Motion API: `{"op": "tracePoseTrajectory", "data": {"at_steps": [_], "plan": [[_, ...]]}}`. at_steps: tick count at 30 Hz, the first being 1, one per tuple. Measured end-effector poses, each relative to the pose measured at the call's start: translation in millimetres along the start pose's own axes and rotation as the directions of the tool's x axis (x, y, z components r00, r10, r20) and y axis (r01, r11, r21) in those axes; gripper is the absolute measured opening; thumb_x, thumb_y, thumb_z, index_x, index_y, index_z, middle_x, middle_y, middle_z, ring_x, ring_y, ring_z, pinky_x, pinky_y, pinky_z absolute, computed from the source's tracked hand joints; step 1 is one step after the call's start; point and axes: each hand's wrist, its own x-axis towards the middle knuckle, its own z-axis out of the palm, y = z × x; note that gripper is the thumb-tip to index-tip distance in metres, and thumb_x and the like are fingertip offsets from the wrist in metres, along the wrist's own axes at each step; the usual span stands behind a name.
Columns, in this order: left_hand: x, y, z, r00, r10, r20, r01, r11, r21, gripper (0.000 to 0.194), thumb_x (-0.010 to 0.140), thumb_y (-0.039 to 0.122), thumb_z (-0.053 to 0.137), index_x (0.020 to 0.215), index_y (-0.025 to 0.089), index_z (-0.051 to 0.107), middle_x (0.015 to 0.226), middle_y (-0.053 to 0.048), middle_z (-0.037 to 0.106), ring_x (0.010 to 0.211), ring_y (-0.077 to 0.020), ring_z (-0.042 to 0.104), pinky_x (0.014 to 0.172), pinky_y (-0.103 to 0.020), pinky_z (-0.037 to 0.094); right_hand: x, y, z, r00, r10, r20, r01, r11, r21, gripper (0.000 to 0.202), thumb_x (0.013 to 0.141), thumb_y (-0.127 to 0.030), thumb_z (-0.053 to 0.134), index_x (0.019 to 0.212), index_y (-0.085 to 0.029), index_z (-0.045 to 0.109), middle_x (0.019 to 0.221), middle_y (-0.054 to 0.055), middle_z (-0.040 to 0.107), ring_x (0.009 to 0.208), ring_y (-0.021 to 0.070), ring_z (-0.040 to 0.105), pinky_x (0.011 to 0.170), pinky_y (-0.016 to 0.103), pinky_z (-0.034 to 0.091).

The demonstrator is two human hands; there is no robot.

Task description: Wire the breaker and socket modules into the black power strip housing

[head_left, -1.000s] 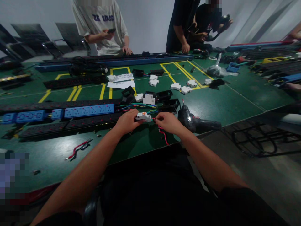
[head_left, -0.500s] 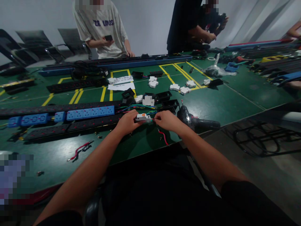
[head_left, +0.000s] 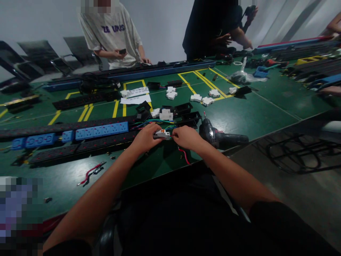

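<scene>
My left hand (head_left: 148, 138) is closed around a white circuit breaker (head_left: 163, 134) with an orange switch, held low above the bench. At the breaker's right end my right hand (head_left: 186, 137) pinches a thin wire, mostly hidden by the fingers; a bit of green shows beside them. Just below lies a short red wire (head_left: 184, 155). Behind the hands are coloured wires (head_left: 154, 122), another white breaker (head_left: 166, 115) and black plastic frames (head_left: 183, 108). A black power drill (head_left: 217, 135) rests to the right of my right hand.
Power strips with blue sockets (head_left: 101, 131) run along the left. Another red wire (head_left: 90, 172) lies at the front left. More white breakers (head_left: 207, 101) and paper slips (head_left: 135, 96) sit farther back. A person in a white shirt (head_left: 112, 35) stands across the bench, others beyond.
My hands stay at the breaker, with the right fingers still at its end. The view has shifted slightly. Across the bench, a person in black has reached an arm down toward the table.
</scene>
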Motion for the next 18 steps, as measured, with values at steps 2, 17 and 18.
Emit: {"op": "tracePoseTrajectory", "data": {"at_steps": [2, 17, 18], "plan": [[5.9, 7.6, -2.3, 0.998, -0.002, 0.06, -0.003, 0.997, 0.079, 0.023, 0.093, 0.036, 0.079, 0.103, 0.022, 0.064, 0.111, -0.008, 0.068, 0.1, -0.0266, 0.066, 0.084, -0.038, 0.051, -2.8, -2.6, 0.1, 1.0, 0.005, -0.004, -0.005, 0.999, -0.052, 0.029, 0.099, -0.031, 0.057, 0.108, -0.02, 0.083, 0.1, 0.013, 0.08, 0.087, 0.0237, 0.07, 0.077, 0.033, 0.043], [32.3, 32.3, 6.4, 0.973, -0.062, 0.223, 0.021, 0.983, 0.181, 0.016, 0.088, 0.037, 0.075, 0.098, 0.025, 0.08, 0.097, -0.006, 0.067, 0.085, -0.0246, 0.066, 0.064, -0.035, 0.041, -18.8, -10.7, 16.3, 0.998, -0.056, -0.039, 0.048, 0.982, -0.18, 0.03, 0.105, -0.017, 0.046, 0.116, -0.015, 0.073, 0.128, 0.017, 0.07, 0.12, 0.0275, 0.062, 0.098, 0.036, 0.051], [31.9, 32.3, 8.5, 0.975, -0.068, 0.212, 0.03, 0.984, 0.176, 0.015, 0.088, 0.037, 0.075, 0.096, 0.025, 0.08, 0.097, -0.007, 0.067, 0.083, -0.0245, 0.066, 0.063, -0.035, 0.04, -18.0, -10.3, 17.7, 0.997, -0.062, -0.041, 0.054, 0.983, -0.177, 0.029, 0.104, -0.016, 0.046, 0.116, -0.014, 0.073, 0.128, 0.017, 0.07, 0.121, 0.0281, 0.061, 0.102, 0.037, 0.05]]}}
